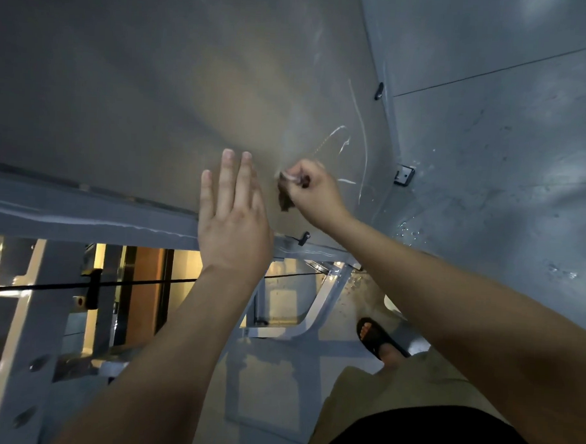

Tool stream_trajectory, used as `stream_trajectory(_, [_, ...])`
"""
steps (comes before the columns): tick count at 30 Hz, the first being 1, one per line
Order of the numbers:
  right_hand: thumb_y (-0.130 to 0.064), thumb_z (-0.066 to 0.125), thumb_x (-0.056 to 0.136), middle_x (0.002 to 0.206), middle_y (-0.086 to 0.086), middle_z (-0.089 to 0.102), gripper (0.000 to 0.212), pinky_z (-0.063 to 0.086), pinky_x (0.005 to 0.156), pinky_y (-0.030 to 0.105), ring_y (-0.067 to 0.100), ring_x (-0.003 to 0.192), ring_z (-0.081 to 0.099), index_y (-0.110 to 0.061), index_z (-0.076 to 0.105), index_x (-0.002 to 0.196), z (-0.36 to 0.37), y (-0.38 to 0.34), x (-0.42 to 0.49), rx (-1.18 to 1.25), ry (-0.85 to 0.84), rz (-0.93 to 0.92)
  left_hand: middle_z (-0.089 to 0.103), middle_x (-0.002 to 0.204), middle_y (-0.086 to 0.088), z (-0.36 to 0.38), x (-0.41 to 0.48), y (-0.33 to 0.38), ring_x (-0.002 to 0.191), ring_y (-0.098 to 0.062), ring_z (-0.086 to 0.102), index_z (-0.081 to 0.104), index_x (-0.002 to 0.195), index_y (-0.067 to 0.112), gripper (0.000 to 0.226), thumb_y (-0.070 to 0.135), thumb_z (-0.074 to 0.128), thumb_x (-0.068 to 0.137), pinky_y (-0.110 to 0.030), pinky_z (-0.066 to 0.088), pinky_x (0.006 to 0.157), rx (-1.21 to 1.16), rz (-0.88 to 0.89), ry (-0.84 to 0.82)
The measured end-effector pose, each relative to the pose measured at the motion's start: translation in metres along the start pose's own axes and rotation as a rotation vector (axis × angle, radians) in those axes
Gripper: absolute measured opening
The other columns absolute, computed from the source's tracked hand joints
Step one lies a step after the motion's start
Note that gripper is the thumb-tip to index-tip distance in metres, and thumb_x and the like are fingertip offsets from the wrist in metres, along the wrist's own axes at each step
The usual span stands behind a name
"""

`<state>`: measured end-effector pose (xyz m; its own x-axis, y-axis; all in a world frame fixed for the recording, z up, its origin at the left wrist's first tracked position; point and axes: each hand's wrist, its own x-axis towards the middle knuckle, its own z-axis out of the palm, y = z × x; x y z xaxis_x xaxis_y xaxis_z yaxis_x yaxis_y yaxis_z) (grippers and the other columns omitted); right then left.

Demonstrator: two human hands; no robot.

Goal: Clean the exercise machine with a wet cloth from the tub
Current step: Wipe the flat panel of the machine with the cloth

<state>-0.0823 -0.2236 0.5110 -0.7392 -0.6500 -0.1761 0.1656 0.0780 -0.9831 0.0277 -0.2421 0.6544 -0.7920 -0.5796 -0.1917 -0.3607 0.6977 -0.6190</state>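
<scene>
**A:** Closest to us, centre frame, the left hand [233, 216] lies flat, fingers straight and together, palm pressed on the machine's clear panel [139, 97]. That looks like a brace to me.

**B:** And just right of it the right hand [314, 192] is bunched into a fist around a small dark cloth [286, 201]. The fingers are curled tight on it and the cloth is touching the panel.

**A:** It's a very small wad. I'd say open it out so more fabric meets the surface, and press evenly while that flat hand steadies the sheet.

**B:** Agreed. Look above and right of the fist: curved wet streaks [355, 137] arc across the panel. Overlapping passes would pick those up and leave fewer lines.

**A:** Below the hands, the grey frame bar [84, 212] crosses from the left edge, and a wet line shows along it. It probably needs a wipe too.

**B:** Further off, at lower right, a foot in a black sandal [377, 336] stands on the floor [505, 164], which has droplets on it. That could be slippery.

**A:** The tub isn't anywhere in the frame, so I can't say where a re-wet would come from.
</scene>
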Motion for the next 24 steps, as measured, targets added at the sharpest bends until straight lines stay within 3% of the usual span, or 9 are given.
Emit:
stream_trajectory(3, [-0.005, 0.076, 0.089, 0.100, 0.014, 0.070, 0.018, 0.053, 0.069, 0.029, 0.017, 0.079, 0.065, -0.012, 0.064, 0.099, -0.035, 0.010, -0.015, 0.226, -0.172, 0.209, 0.036, 0.158, -0.017, 0.006, -0.006, 0.018, 0.154, -0.037, 0.014, 0.052, 0.138, 0.004, 0.056, 0.020, 0.051, 0.084, -0.055, 0.016, 0.124, -0.426, -0.006, 0.080])
stream_trajectory(6, [-0.003, 0.071, 0.094, 0.090, 0.010, 0.062, 0.016, 0.057, 0.065, 0.033, 0.019, 0.076, 0.064, -0.010, 0.056, 0.095, -0.068, 0.006, -0.025, 0.412, -0.137, 0.359, 0.055, 0.131, -0.010, 0.019, -0.012, 0.042, 0.130, -0.024, 0.036, 0.060, 0.123, 0.007, 0.034, 0.014, 0.056, 0.090, -0.046, 0.043, 0.104, -0.780, -0.048, 0.025])
stream_trajectory(10, [-0.004, 0.066, 0.097, 0.076, 0.004, 0.062, 0.020, 0.054, 0.054, 0.022, 0.008, 0.055, 0.062, -0.012, 0.053, 0.085, -0.096, 0.001, -0.032, 0.418, -0.102, 0.407, 0.062, 0.118, 0.004, 0.022, 0.000, 0.073, 0.097, -0.003, 0.056, 0.061, 0.126, 0.018, 0.026, 0.017, 0.057, 0.100, -0.021, 0.049, 0.082, -1.289, -0.211, -0.108])
stream_trajectory(14, [-0.002, 0.060, 0.100, 0.062, -0.002, 0.065, 0.020, 0.056, 0.057, 0.025, 0.010, 0.057, 0.065, -0.009, 0.050, 0.084, -0.112, 0.006, -0.033, 0.541, -0.104, 0.424, 0.063, 0.112, 0.019, 0.025, 0.024, 0.099, 0.101, 0.007, 0.062, 0.056, 0.129, 0.030, 0.032, 0.025, 0.067, 0.098, -0.007, 0.048, 0.080, -1.576, -0.284, -0.189])
stream_trajectory(19, [-0.005, 0.062, 0.099, 0.077, 0.001, 0.068, 0.014, 0.052, 0.065, 0.026, 0.013, 0.068, 0.065, -0.016, 0.053, 0.100, -0.122, 0.018, -0.027, 0.656, -0.129, 0.510, 0.069, 0.118, 0.008, 0.033, 0.048, 0.113, 0.103, -0.010, 0.070, 0.060, 0.124, 0.028, 0.031, 0.022, 0.071, 0.096, -0.027, 0.056, 0.090, -1.751, -0.384, -0.192])
stream_trajectory(21, [-0.006, 0.062, 0.099, 0.075, 0.001, 0.065, 0.013, 0.050, 0.063, 0.026, 0.013, 0.065, 0.060, -0.017, 0.056, 0.101, -0.123, 0.022, -0.026, 0.632, -0.172, 0.527, 0.073, 0.111, 0.002, 0.032, 0.055, 0.115, 0.091, -0.014, 0.072, 0.065, 0.115, 0.025, 0.025, 0.020, 0.074, 0.093, -0.031, 0.057, 0.082, -1.823, -0.450, -0.169])
stream_trajectory(24, [-0.005, 0.065, 0.097, 0.085, 0.002, 0.060, 0.014, 0.051, 0.066, 0.028, 0.011, 0.068, 0.058, -0.017, 0.058, 0.096, -0.121, 0.027, -0.021, 0.493, -0.164, 0.496, 0.074, 0.092, -0.001, 0.028, 0.065, 0.114, 0.073, -0.012, 0.066, 0.068, 0.105, 0.019, 0.018, 0.011, 0.075, 0.090, -0.027, 0.051, 0.064, -1.806, -0.549, -0.175])
